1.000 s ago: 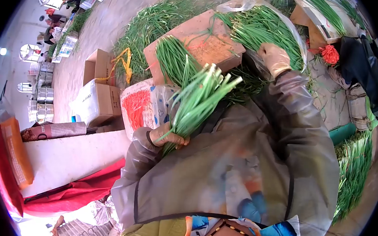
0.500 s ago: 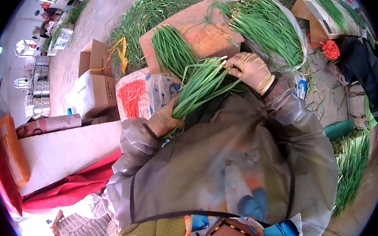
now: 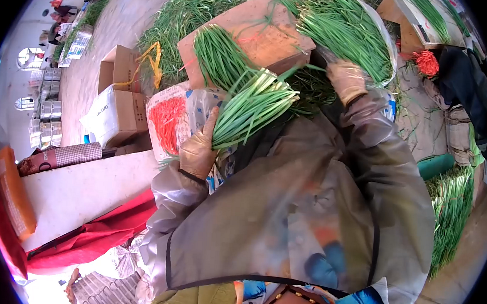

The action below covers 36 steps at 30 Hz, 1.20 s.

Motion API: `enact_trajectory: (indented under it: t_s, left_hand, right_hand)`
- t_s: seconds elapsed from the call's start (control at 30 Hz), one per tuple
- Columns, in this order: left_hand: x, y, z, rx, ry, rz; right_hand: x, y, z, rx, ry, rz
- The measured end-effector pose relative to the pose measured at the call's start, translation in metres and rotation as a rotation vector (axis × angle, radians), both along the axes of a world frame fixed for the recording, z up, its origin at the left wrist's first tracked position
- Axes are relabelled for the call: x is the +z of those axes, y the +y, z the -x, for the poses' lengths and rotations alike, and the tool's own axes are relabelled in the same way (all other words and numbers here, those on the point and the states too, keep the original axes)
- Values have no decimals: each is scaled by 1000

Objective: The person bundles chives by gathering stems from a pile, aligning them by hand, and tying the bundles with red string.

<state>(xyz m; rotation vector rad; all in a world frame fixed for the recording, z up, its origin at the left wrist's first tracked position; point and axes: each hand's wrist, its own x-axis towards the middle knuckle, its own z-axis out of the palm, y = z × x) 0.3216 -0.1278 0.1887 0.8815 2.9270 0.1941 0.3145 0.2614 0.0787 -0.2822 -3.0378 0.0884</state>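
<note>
My left hand, in a tan glove, is closed around a bunch of green chives. Its thumb shows along the bunch's near side, while the other fingers are hidden underneath. The pale cut ends point up and to the right. My right hand, also gloved, is apart from that bunch, beside loose dark green leaves and a large pile of chives in a clear plastic bag. Motion blurs its fingers. Another bundle of chives lies on a brown board just beyond the held bunch.
Red ties lie in a heap at my left, near an open cardboard box. A white board extends at lower left. Loose greens cover the floor ahead. Upright chives stand at right. People are in the far background.
My right hand has left the bunch and moved right, toward the bagged pile. The bunch in my left hand has turned, and its cut ends now face right in a fuller cluster.
</note>
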Motion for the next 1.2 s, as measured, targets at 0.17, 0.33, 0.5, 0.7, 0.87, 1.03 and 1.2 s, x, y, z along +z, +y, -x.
enact_trajectory:
  t_s: [0.17, 0.33, 0.5, 0.7, 0.87, 1.03, 1.2]
  left_hand:
    - [-4, 5, 0, 94, 142, 331]
    - [-5, 20, 2, -4, 103, 88]
    - [-6, 14, -2, -97, 241, 54]
    - [-6, 20, -2, -15, 145, 90]
    - [0, 32, -5, 50, -254, -187]
    - [-33, 2, -8, -4, -235, -465]
    - [-25, 9, 0, 379, -1230, -1084]
  right_hand:
    - [71, -26, -10, 99, 168, 879]
    - [82, -88, -10, 298, 258, 633]
    - [49, -32, 2, 105, 373, 480]
    - [67, -40, -7, 117, 101, 759]
    - [39, -72, 20, 279, -90, 1195]
    - [55, -2, 22, -13, -39, 397]
    - [34, 7, 8, 38, 20, 1410]
